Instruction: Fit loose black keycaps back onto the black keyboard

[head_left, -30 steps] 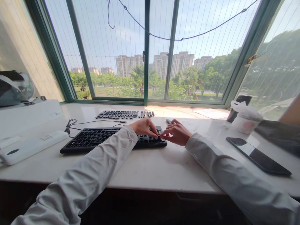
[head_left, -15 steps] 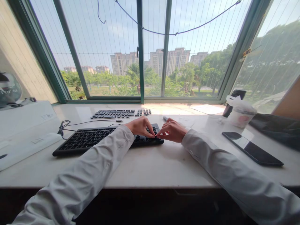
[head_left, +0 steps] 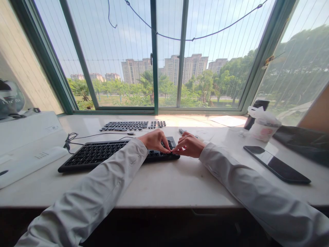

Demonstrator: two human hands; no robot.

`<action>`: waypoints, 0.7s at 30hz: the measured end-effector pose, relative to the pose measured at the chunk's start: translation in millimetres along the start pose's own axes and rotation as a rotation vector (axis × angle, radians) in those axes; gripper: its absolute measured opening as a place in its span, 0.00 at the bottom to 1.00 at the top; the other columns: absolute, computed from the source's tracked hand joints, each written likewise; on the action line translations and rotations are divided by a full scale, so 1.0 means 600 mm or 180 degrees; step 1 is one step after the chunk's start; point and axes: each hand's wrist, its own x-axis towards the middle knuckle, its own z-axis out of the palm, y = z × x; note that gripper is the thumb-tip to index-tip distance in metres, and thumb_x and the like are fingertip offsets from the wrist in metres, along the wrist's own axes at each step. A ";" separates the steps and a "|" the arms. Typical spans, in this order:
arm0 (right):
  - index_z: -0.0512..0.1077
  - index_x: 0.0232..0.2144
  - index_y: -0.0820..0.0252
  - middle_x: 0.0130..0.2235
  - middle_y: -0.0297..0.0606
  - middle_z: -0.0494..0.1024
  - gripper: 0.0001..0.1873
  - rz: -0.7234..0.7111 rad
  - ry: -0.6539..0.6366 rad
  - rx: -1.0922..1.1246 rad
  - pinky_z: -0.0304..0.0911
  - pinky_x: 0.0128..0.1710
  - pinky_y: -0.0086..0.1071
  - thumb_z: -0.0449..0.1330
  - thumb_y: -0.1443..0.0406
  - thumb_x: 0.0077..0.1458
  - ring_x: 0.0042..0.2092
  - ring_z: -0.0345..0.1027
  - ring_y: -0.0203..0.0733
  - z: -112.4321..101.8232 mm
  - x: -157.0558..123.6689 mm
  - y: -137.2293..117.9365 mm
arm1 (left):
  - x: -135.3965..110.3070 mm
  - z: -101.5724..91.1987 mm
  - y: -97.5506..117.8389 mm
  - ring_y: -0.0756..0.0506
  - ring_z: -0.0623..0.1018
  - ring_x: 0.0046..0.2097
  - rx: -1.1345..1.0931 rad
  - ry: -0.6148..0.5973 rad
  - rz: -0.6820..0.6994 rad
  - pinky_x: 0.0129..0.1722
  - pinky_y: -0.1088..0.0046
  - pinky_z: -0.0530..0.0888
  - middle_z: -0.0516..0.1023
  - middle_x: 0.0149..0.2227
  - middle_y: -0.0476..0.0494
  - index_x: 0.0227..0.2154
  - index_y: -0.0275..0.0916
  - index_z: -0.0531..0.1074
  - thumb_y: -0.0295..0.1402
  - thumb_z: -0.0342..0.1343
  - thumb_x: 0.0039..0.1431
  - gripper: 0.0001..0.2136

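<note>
A black keyboard (head_left: 97,154) lies on the pale counter (head_left: 164,181) below the window. My left hand (head_left: 154,140) reaches across its right end with the fingers curled down onto the keys. My right hand (head_left: 190,145) comes in from the right, and its fingertips meet the left hand's at one key near the keyboard's right edge. Both hands pinch at that key, which the fingers mostly hide. Behind the keyboard, loose black keycaps (head_left: 128,126) are laid out in rows on the counter. A small pen-like tool (head_left: 181,130) lies just behind my right hand.
A black phone (head_left: 276,164) lies flat at the right. A wrapped cup (head_left: 263,127) and a dark bottle (head_left: 253,116) stand behind it, beside a dark bag (head_left: 303,140). At the left are a white box (head_left: 25,130), a long white bar (head_left: 31,161), a helmet (head_left: 10,99) and the keyboard's cable (head_left: 70,139).
The view shifted slightly to the right and then steadied. Both hands stay pinched at the same key on the keyboard's right end, with only small finger movements.
</note>
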 end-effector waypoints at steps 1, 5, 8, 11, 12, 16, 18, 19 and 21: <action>0.79 0.29 0.53 0.21 0.31 0.76 0.09 -0.0023 -0.0034 -0.0024 0.51 0.38 0.32 0.59 0.59 0.53 0.23 0.63 0.30 -0.001 -0.001 0.000 | 0.000 0.000 -0.001 0.55 0.68 0.20 -0.0007 -0.0017 -0.0007 0.18 0.80 0.59 0.78 0.20 0.47 0.30 0.37 0.81 0.37 0.64 0.42 0.11; 0.79 0.30 0.52 0.22 0.31 0.76 0.09 -0.0107 -0.0109 -0.0075 0.51 0.38 0.32 0.59 0.60 0.52 0.25 0.65 0.31 -0.008 -0.002 -0.002 | 0.000 0.000 -0.004 0.53 0.71 0.22 -0.0023 -0.0033 -0.0043 0.20 0.81 0.61 0.79 0.21 0.46 0.30 0.37 0.81 0.37 0.64 0.42 0.12; 0.79 0.30 0.52 0.22 0.32 0.76 0.08 -0.0141 -0.0113 -0.0104 0.51 0.39 0.33 0.59 0.61 0.52 0.25 0.64 0.32 -0.009 -0.001 -0.005 | -0.001 0.000 -0.005 0.52 0.74 0.25 -0.0050 -0.0049 -0.0020 0.23 0.81 0.64 0.80 0.24 0.46 0.30 0.38 0.81 0.36 0.64 0.42 0.11; 0.79 0.28 0.53 0.22 0.31 0.76 0.07 0.0023 -0.0033 -0.0038 0.51 0.39 0.33 0.61 0.61 0.51 0.25 0.64 0.31 -0.004 0.001 -0.007 | 0.000 0.000 -0.003 0.52 0.75 0.26 -0.0085 -0.0090 0.0007 0.23 0.81 0.65 0.80 0.25 0.45 0.30 0.39 0.81 0.36 0.64 0.42 0.11; 0.79 0.28 0.53 0.21 0.31 0.76 0.07 0.0153 0.0014 -0.0006 0.51 0.39 0.33 0.61 0.61 0.50 0.24 0.63 0.31 -0.001 0.002 -0.007 | 0.000 0.001 -0.002 0.52 0.75 0.25 -0.0080 -0.0098 0.0006 0.22 0.81 0.64 0.80 0.25 0.46 0.30 0.39 0.81 0.36 0.64 0.42 0.11; 0.80 0.29 0.51 0.22 0.31 0.76 0.08 0.0677 0.0095 0.0099 0.51 0.40 0.33 0.62 0.57 0.50 0.25 0.64 0.31 0.011 0.003 0.000 | 0.000 0.002 0.001 0.53 0.72 0.23 -0.0002 -0.0062 -0.0011 0.22 0.81 0.64 0.79 0.22 0.47 0.28 0.39 0.81 0.36 0.64 0.42 0.09; 0.80 0.30 0.50 0.22 0.31 0.77 0.09 0.0771 0.0018 0.0149 0.52 0.41 0.32 0.62 0.56 0.49 0.25 0.64 0.31 0.013 0.002 0.004 | 0.001 0.003 0.001 0.54 0.72 0.22 -0.0012 -0.0038 -0.0017 0.22 0.81 0.64 0.79 0.22 0.48 0.28 0.39 0.81 0.36 0.64 0.42 0.09; 0.80 0.30 0.50 0.23 0.31 0.77 0.09 0.0793 -0.0023 0.0174 0.52 0.41 0.32 0.62 0.56 0.49 0.26 0.65 0.32 0.014 0.002 0.005 | 0.001 0.004 0.001 0.54 0.71 0.22 -0.0023 -0.0040 -0.0019 0.21 0.81 0.63 0.79 0.22 0.47 0.28 0.38 0.81 0.36 0.64 0.42 0.09; 0.80 0.31 0.50 0.23 0.31 0.77 0.09 0.0826 -0.0072 0.0220 0.53 0.40 0.31 0.62 0.56 0.49 0.26 0.66 0.32 0.013 0.002 0.006 | 0.001 0.004 -0.001 0.54 0.71 0.21 -0.0020 -0.0050 -0.0012 0.21 0.81 0.62 0.79 0.22 0.47 0.29 0.38 0.81 0.35 0.63 0.43 0.09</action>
